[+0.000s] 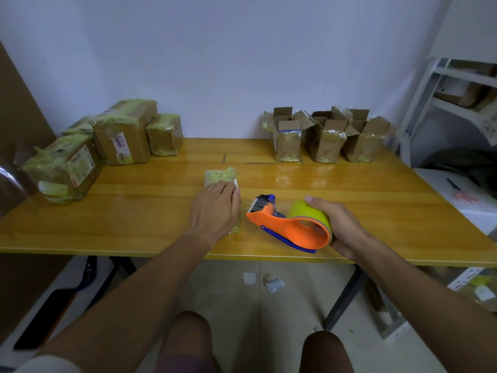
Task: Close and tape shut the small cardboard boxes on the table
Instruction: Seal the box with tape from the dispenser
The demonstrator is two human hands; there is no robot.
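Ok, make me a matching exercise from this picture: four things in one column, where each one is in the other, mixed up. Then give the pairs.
Things
1. tape dispenser
2. open boxes
3. taped boxes
4. small box

Places
A. back left of the table
B. under the left hand
C. back right of the table
D. in the right hand

Pairs: 1-D, 2-C, 3-A, 4-B
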